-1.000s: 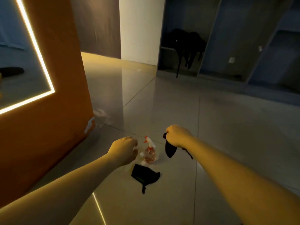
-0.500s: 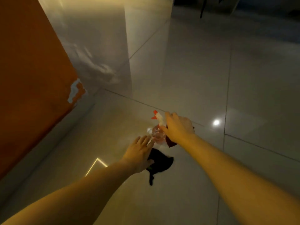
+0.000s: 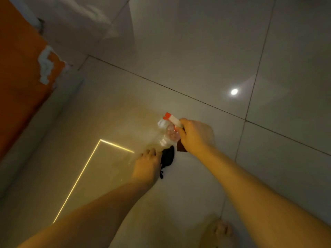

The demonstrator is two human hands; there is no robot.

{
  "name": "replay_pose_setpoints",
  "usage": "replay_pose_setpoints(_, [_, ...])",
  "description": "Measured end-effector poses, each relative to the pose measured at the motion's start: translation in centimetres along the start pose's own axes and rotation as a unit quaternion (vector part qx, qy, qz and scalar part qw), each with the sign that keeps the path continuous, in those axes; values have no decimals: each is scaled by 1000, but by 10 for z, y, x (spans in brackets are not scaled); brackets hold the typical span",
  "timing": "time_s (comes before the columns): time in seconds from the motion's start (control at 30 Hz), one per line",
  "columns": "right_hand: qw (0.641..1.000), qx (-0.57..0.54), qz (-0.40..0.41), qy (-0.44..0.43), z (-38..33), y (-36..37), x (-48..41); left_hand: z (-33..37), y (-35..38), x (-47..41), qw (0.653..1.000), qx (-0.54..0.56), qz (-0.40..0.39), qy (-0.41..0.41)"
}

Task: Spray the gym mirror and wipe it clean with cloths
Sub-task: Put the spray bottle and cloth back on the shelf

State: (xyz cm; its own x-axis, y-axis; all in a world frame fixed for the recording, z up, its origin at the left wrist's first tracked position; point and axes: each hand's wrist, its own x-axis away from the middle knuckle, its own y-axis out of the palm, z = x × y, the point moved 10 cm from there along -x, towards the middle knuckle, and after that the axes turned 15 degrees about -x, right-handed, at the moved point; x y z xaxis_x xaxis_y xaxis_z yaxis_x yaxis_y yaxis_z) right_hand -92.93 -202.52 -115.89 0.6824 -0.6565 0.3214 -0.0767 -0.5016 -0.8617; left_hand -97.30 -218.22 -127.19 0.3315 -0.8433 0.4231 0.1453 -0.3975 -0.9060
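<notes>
Now gripping the bottle [image 3: 168,131] by the neck with the right hand [image 3: 195,136], fingers wrapped just under the red-and-white trigger head; a second ago merely above it, half a second ago just touching. Keeping a dark cloth [image 3: 180,149] tucked under the same palm, as before. Brought the left hand [image 3: 148,163] from a loose fist beside the bottle, through an open reach, down onto the other cloth [image 3: 168,157] on the floor [image 3: 197,51], mid-tile, just beside the bottle's base. Bent at the knuckles over that cloth's near edge; cannot tell whether closed round it or only pressing

Judging from this: gathering the gear nearly done, nothing sprayed or wiped yet, lifting both and turning back to the mirror probably next

No sight of the mirror now, lost with the head tipped down; only an orange wall [image 3: 21,77] along the floor's left edge and a light strip [image 3: 84,169] reflected in the tiles. Most of the other cloth covered by the left hand; of the tucked cloth, only a corner showing below the right wrist. Hard to make out the clear, blurred bottle body: standing or already off the floor, and how full, cannot tell. A bare foot [image 3: 220,231] at the bottom edge, blurred and cut off
</notes>
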Motion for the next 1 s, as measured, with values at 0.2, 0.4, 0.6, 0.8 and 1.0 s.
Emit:
replay_pose_setpoints(0.2, [1000,24,-3,9,-17,-96,98,-27,-158,73,996,60,72,-6])
replay_pose_setpoints(0.4, [993,20,113,3,-69,-292,216,-3,-383,163,994,97,38,17])
replay_pose_setpoints(0.6, [967,44,249,-20,-134,-484,323,58,-599,245,981,51,98,160])
replay_pose_setpoints(0.8, [915,57,399,21,-166,-623,409,96,-778,272,949,16,170,267])
replay_pose_setpoints(1.0, [882,128,448,76,-161,-709,481,188,-896,343,804,-137,364,450])
